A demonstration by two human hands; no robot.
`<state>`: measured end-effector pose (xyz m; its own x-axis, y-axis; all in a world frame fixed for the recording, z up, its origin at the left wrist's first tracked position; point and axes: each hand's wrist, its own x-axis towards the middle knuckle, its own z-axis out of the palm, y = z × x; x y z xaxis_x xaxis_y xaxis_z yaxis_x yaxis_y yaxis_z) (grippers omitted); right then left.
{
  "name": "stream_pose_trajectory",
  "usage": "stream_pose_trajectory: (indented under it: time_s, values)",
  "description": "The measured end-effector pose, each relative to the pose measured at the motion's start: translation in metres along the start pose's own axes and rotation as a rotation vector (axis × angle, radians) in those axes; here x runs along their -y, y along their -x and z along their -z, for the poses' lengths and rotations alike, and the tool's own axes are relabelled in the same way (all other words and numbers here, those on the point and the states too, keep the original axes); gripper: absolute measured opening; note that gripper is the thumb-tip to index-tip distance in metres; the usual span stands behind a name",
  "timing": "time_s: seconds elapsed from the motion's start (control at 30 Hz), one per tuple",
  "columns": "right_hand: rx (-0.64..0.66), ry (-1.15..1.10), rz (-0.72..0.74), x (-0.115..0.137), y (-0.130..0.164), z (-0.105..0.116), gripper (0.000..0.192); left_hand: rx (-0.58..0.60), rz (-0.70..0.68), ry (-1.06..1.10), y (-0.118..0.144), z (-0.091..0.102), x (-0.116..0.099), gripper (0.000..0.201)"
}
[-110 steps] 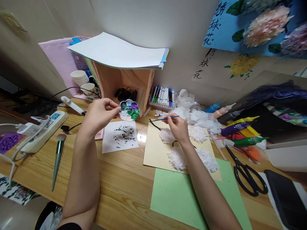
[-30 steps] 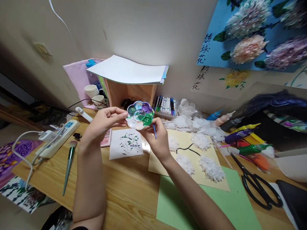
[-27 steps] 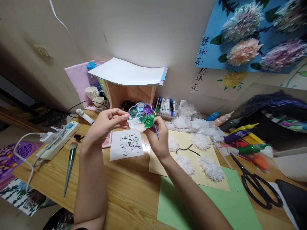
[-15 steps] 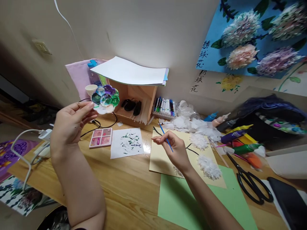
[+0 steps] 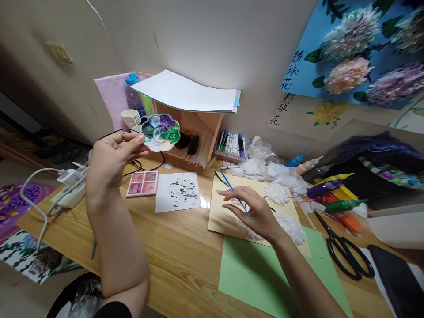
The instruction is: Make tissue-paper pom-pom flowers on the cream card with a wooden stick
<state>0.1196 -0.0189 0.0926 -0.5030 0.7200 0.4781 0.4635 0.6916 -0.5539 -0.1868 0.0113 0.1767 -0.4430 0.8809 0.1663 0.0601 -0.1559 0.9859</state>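
Left hand (image 5: 111, 161) is up off the surface (image 5: 172, 260), pinching the flower-shaped paint palette (image 5: 160, 131) by its edge, fingers closed on the rim. Right hand (image 5: 256, 212) has the thin blue paintbrush (image 5: 235, 194) held between loosely spread fingers, low over the cream card (image 5: 225, 212) with the white tissue pom-poms (image 5: 291, 225) and a black painted stem on it.

What changed: a second ago both hands were together, brush tip right in the green well of the palette. Now they've split, with the palette swung up and out to the left and the brush carried down over the card, tip pointing toward the stem's upper end. So I'd say the loading-up bit is over and it's back to painting.

Between the hands sit a paint-dabbed test sheet (image 5: 179, 192) and a small pink pan set (image 5: 143, 183). Scissors (image 5: 342, 249) and paint bottles (image 5: 334, 194) lie out past the right hand, and green paper (image 5: 261, 278) is under the forearm.
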Motion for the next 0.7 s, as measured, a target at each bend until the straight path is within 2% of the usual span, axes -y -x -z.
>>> stream_pose_trajectory:
  time_s: [0.13,0.23,0.3,0.37,0.47,0.57,0.7]
  values:
    - [-0.03,-0.057,0.001,-0.003,0.007,0.002,0.005,0.047,-0.002,-0.026,0.0,-0.002,0.003,0.017]
    - [-0.041,-0.11,-0.023,-0.002,0.007,0.008,0.014,0.093,0.008,-0.049,0.001,-0.007,0.005,0.019]
    - [-0.054,-0.204,-0.038,0.0,0.004,0.013,0.027,0.124,0.029,-0.07,0.002,-0.013,0.005,0.02]
    - [-0.132,-0.311,-0.071,0.001,0.0,0.021,0.048,0.169,0.053,-0.095,0.003,-0.021,0.005,0.022]
    - [-0.36,-0.37,-0.059,0.0,-0.012,0.034,0.065,0.261,0.086,-0.149,0.006,-0.035,0.005,0.023]
    - [-0.532,-0.364,-0.001,0.0,-0.024,0.047,0.063,0.355,0.113,-0.187,0.01,-0.05,0.008,0.023]
    - [-0.657,-0.356,0.053,0.003,-0.034,0.057,0.031,0.455,0.152,-0.176,0.016,-0.07,0.011,0.022]
